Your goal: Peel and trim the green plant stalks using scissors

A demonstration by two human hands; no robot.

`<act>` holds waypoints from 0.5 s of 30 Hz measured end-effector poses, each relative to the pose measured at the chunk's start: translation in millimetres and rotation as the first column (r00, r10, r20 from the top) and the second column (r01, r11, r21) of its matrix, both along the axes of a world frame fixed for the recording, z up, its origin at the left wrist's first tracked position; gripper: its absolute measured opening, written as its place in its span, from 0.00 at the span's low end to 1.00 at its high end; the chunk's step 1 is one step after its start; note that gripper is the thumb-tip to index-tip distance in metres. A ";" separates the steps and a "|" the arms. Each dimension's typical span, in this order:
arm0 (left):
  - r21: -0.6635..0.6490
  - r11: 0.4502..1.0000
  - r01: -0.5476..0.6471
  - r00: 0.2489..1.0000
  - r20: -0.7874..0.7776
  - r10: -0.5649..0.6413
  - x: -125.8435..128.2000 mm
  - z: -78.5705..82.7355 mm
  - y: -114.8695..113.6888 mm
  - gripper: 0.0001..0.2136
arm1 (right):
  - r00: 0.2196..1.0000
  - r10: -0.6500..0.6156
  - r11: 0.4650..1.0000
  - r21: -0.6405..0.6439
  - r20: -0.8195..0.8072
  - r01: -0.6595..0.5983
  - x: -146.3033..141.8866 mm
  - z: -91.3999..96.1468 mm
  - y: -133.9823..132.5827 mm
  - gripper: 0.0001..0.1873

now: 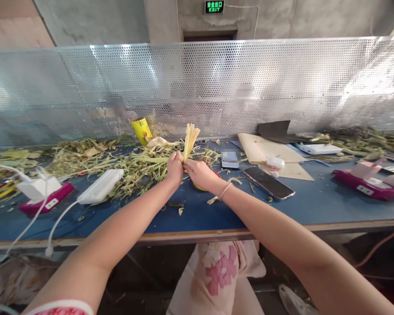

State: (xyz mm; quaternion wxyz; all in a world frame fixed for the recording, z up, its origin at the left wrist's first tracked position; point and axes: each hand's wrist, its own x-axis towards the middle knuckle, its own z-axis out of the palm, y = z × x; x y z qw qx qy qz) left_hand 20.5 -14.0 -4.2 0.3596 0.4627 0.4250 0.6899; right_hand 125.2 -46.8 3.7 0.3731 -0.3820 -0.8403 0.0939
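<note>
Both hands meet over the middle of the blue table (190, 218). Between them stands a fanned bundle of pale yellow strips (191, 141), dry and leaf-like, perhaps husk. My left hand (175, 168) is closed around its lower end. My right hand (200, 173) pinches the same end from the right side, fingers touching the left hand. Where the strips end below is hidden by the fingers. Under my right hand a round yellow and red item (199, 188) shows only in part. Loose dried green stalks and leaves (141, 164) spread to the left of the hands.
A yellow tube (141, 130) stands by the perforated metal screen (210, 70). To the right lie a phone (268, 183), a card (230, 160) and brown paper (265, 148). A white power bank (101, 186) and magenta power strips (367, 183) with cables sit at the sides.
</note>
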 end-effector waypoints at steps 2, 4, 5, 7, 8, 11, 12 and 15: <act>0.012 0.999 -0.035 0.999 -0.035 0.035 -2.2 0.2 3.2 0.16 | 1.000 0.011 1.000 -0.010 -0.020 -0.011 0.0 -0.1 0.0 0.09; 0.028 0.997 -0.074 0.994 -0.074 0.076 -4.2 0.2 6.2 0.16 | 0.999 0.014 1.000 -0.023 -0.033 -0.015 -0.5 -0.2 0.1 0.10; 0.035 0.995 -0.092 0.992 -0.087 0.095 -4.9 0.2 7.4 0.16 | 0.999 0.015 0.999 -0.030 -0.037 -0.017 -0.8 -0.1 0.2 0.10; 0.044 0.992 -0.120 0.987 -0.105 0.124 -5.5 0.3 8.4 0.17 | 0.999 0.019 0.999 -0.043 -0.048 -0.022 -1.2 0.0 0.2 0.10; 0.050 0.990 -0.132 0.984 -0.112 0.137 -5.5 0.4 8.4 0.17 | 0.998 0.021 0.999 -0.048 -0.055 -0.023 -1.2 0.1 0.3 0.10; 0.040 0.987 -0.159 0.978 -0.131 0.163 -4.7 1.4 6.8 0.17 | 0.997 0.033 0.997 -0.063 -0.069 -0.037 -0.6 0.7 0.1 0.10; 0.028 0.986 -0.162 0.977 -0.135 0.165 -4.3 1.7 6.2 0.17 | 0.997 0.041 0.997 -0.065 -0.072 -0.046 -0.2 1.1 0.0 0.10; -0.001 0.987 -0.162 0.981 -0.111 0.161 -3.4 2.3 5.6 0.17 | 0.995 0.068 0.995 -0.070 -0.075 -0.073 1.2 3.2 -0.6 0.10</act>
